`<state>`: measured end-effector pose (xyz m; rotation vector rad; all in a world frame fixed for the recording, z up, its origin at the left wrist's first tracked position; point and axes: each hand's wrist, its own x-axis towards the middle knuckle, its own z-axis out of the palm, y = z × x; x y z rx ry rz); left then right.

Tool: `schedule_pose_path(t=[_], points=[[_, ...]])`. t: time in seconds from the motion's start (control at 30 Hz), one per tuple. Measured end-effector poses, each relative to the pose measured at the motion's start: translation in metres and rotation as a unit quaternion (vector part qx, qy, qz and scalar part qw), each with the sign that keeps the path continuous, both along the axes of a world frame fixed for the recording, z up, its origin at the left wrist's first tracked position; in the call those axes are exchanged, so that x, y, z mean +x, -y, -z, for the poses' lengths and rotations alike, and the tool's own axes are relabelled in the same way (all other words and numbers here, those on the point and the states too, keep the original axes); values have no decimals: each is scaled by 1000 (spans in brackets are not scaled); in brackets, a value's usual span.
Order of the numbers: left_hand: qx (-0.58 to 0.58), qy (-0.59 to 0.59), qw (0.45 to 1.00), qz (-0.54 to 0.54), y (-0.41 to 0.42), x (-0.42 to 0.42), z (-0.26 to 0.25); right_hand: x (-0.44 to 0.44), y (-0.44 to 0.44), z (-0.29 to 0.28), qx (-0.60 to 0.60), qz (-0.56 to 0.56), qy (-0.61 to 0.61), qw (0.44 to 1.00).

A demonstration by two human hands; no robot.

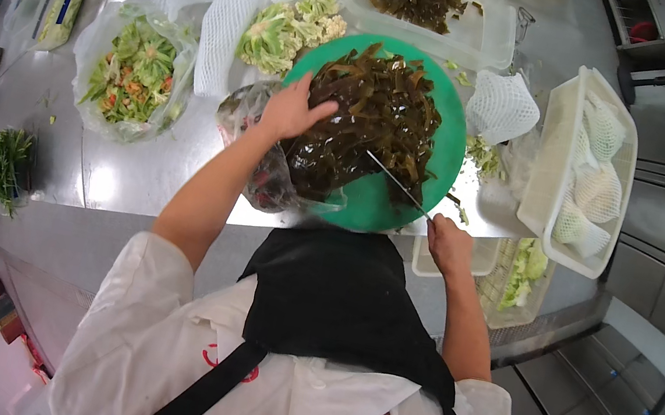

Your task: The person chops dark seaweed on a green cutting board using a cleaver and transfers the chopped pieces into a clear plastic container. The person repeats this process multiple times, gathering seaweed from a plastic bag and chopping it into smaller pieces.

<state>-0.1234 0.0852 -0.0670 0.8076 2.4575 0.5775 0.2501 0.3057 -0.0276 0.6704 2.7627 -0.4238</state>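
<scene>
A round green cutting board [373, 205] bears a large heap of dark, wet kelp pieces [383, 110]. On the heap's left side lies my left hand [296, 109], thumb spread from the fingers, touching the kelp. My right hand [449, 245], at the board's lower right edge, is closed around the handle of a knife [400, 185]. The blade reaches up and left over the front of the heap; whether its edge touches the board is not clear. A clear plastic bag with dark contents [266, 186] lies partly beside the board on the left, under my forearm.
Behind the board stands a translucent tub [490, 32] with more kelp. Cauliflower trimmings [269, 36] and a bag of vegetable scraps [136, 73] lie to the left, with foam netting [225, 39] between. A white basket of net-wrapped produce [553, 146] stands right. The steel counter's edge [138, 213] runs before me.
</scene>
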Motion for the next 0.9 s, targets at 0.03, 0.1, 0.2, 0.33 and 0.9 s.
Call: schedule_pose_path(t=[0.03, 0.1, 0.2, 0.33, 0.9], points=[[-7, -27, 1000, 2, 8, 8, 3, -4, -3, 3, 4, -4, -9, 1000], [-5, -158, 987, 19, 19, 39, 1, -1, -6, 7, 8, -11, -17, 1000], [53, -167, 977, 119, 13, 97, -47, -5, -10, 2, 16, -16, -16, 1000], [134, -184, 905, 359, 33, 165, 5, -8, -15, -4, 15, -36, -33, 999], [170, -43, 984, 42, -8, 49, -56, 28, 30, -12, -50, 69, -65, 994]])
